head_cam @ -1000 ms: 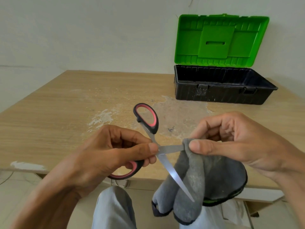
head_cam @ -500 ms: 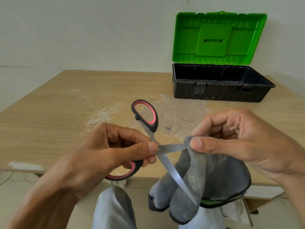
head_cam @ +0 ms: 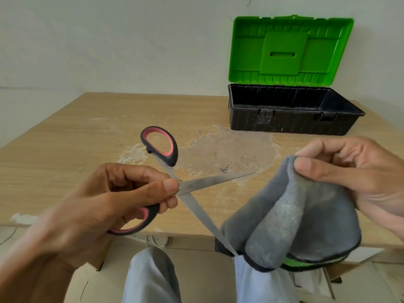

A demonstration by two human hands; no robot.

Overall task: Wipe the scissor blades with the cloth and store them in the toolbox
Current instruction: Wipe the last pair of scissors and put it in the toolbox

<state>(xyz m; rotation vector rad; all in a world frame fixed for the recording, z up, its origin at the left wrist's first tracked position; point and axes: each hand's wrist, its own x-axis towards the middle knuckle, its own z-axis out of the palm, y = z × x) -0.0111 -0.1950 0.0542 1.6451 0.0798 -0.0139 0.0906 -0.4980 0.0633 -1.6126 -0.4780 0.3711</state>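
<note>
Now left hand [head_cam: 105, 204] grips spread scissors [head_cam: 209, 181]; right hand [head_cam: 354, 171] pinches cloth [head_cam: 295, 219], maybe touching blade [head_cam: 203, 217].

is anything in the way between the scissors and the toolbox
Nothing visible. The left hand holds the scissors over the table; the toolbox stands at the far right, lid up, and no object shows on the surface between them. The right hand holds the cloth off to the side.

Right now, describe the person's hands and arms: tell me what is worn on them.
Both are bare. The left hand and right hand wear no gloves, and no rings show. The thumbnails are cut short. The left forearm has no sleeve, watch or band, though it is blurred; the right wrist is bare too.
</note>
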